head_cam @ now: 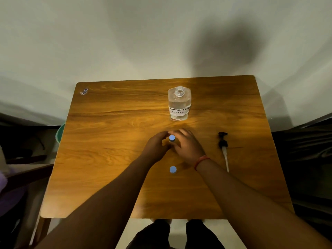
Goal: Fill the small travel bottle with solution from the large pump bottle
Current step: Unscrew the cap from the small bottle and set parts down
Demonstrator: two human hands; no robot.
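Observation:
A small travel bottle [172,138] with a blue cap stands upright on the wooden table [111,133], mid-table. My left hand [156,147] curls around its left side and my right hand [187,145] wraps its right side; both touch it. Its body is mostly hidden by my fingers. A second blue-capped small bottle [173,169] stands alone nearer to me, between my forearms. The large clear bottle [179,103], with a handwritten label, stands behind my hands; its neck is uncovered and it holds clear liquid. Its black pump head with white tube [223,150] lies flat to the right.
A small sticker [84,91] marks the table's far left corner. A green round object [60,133] pokes out past the left table edge. A pale wall rises behind the table. Dark furniture flanks both sides, and my legs [177,232] show below the near edge.

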